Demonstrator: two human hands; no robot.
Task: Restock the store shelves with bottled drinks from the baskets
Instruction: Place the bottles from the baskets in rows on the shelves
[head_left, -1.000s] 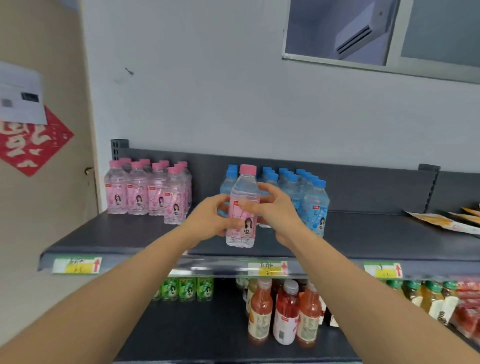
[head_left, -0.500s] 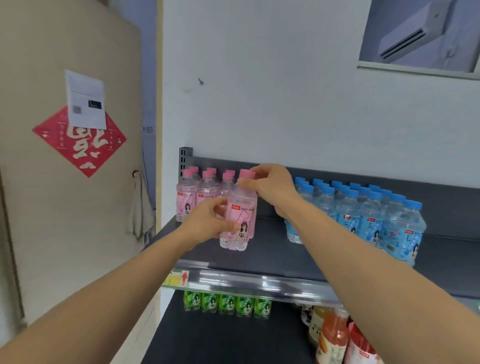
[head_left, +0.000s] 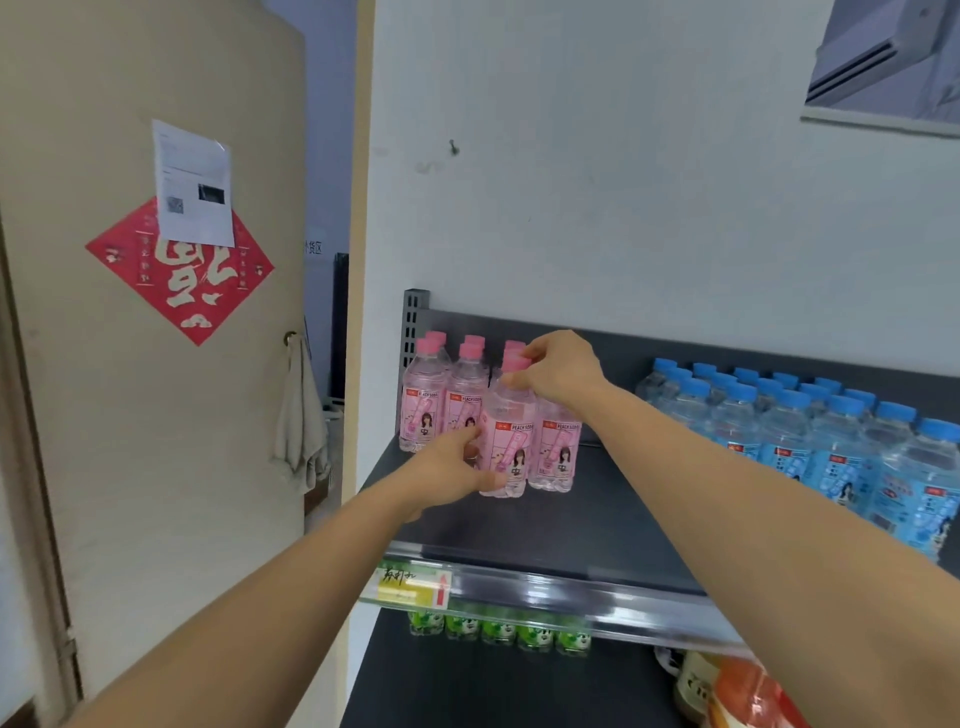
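A clear peach soda bottle (head_left: 511, 441) with a pink cap and pink label stands on the dark top shelf (head_left: 561, 525), at the front of a group of pink-capped bottles (head_left: 441, 405). My left hand (head_left: 457, 473) grips its lower body from the left. My right hand (head_left: 558, 371) pinches its cap and neck from above. The bottle's base seems to touch the shelf, beside another pink bottle (head_left: 556, 452) on its right.
A block of blue-capped water bottles (head_left: 810, 441) fills the shelf's right side. Green-labelled bottles (head_left: 498, 629) line the lower shelf, orange drinks (head_left: 737, 691) at bottom right. A beige door (head_left: 130, 364) with a red poster and a hanging cloth (head_left: 301, 426) stands left.
Both hands carried the pink bottle left from in front of the blue bottles to the pink group. My right hand shifted from the bottle's body to its cap. My view turned left.
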